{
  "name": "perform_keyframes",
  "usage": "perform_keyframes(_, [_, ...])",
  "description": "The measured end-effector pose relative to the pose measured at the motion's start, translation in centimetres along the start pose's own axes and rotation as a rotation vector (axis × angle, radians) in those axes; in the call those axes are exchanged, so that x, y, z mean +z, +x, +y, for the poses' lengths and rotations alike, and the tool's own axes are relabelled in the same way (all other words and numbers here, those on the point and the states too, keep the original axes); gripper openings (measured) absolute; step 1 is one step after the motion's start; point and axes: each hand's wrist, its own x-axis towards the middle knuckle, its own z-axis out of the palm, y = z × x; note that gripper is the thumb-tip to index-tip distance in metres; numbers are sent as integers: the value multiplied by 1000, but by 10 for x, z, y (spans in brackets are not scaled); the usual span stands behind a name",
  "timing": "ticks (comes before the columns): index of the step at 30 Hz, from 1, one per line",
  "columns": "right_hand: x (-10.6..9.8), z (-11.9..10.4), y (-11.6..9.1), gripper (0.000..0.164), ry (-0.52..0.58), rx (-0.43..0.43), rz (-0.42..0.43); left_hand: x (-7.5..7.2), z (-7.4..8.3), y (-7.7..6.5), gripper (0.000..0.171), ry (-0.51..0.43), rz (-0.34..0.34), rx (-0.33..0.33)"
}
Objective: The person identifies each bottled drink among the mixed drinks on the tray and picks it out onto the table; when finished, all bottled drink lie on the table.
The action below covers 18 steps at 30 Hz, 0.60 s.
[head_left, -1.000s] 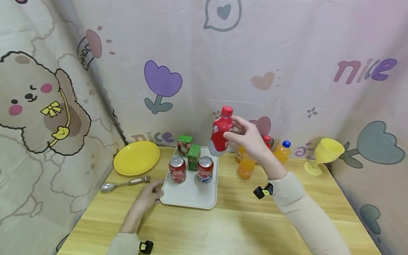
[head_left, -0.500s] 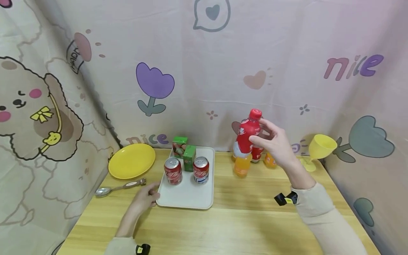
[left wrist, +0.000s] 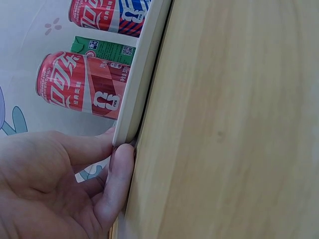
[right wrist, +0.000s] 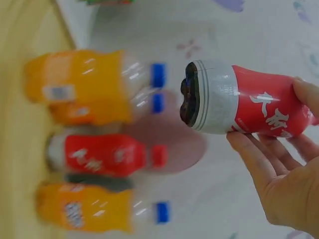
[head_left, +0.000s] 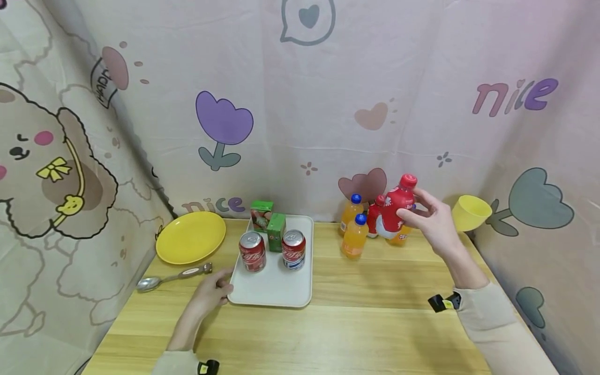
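My right hand [head_left: 436, 224] grips a red and white plastic bottle [head_left: 397, 208] with a red cap, holding it tilted above the table. Its dark base [right wrist: 190, 95] shows in the right wrist view. Behind it stands a similar red bottle [head_left: 373, 214], partly hidden, among several orange drink bottles [head_left: 353, 244] with blue caps. With thumb and finger, my left hand [head_left: 206, 296] pinches the near left corner of a white tray [head_left: 269, 296]. On that tray are two red cola cans [head_left: 252, 252] and two green drink cartons [head_left: 276, 233].
A yellow plate [head_left: 189, 237] and a metal spoon [head_left: 173, 276] lie left of the tray. Far right stands a yellow goblet [head_left: 470, 212]. A printed curtain [head_left: 300, 104] hangs behind the wooden table [head_left: 347, 323].
My right hand has carried the red bottle from above the tray's right edge to the right, over the other bottles, and a little lower. My left hand stays at the tray's corner.
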Motion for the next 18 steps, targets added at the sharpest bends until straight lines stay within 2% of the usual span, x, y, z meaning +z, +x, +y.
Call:
perform_keyframes(6, [4,45,-5,76,29,58,27,0,1,0,53,1,0,6])
perform_keyframes(8, [6,57,-7,80,7,90,40,0,2,0,52,2,1,9])
perform_keyframes(12, [12,78,-11,84,-4,149,48,0,1,0,52,4,0,7])
perform_keyframes(18, [23,102,-14,83,-19,175,61,1,1,0,52,4,3,-4])
